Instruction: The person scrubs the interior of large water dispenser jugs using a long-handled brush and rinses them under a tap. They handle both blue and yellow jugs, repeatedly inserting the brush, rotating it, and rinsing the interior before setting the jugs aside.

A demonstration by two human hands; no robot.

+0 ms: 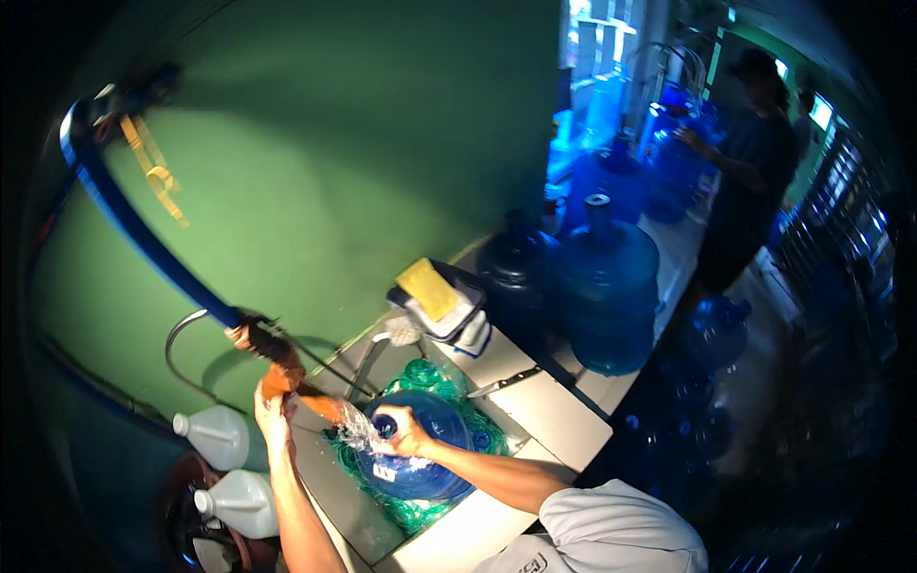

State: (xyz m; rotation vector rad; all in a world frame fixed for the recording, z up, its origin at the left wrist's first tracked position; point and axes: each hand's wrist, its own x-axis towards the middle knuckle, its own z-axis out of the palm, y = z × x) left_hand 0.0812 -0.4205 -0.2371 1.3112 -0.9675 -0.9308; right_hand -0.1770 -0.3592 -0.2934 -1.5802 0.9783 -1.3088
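Observation:
My left hand is closed round the orange end of a thick hose, whose blue length arches down from the wall. Water streams from that end toward the mouth of a big blue water jug. The jug lies tilted in a sink, on top of green netting or clear green plastic that I cannot make out well. Around the jug's neck, my right hand keeps its grip, hiding part of the neck. Behind the jug, a greenish round bottle shows in the sink.
On the counter lie a knife and a dark tray with a yellow sponge and cloths. Large jugs stand farther right, where another person handles one. Two white plastic jugs are at my left. A curved metal faucet is by the wall.

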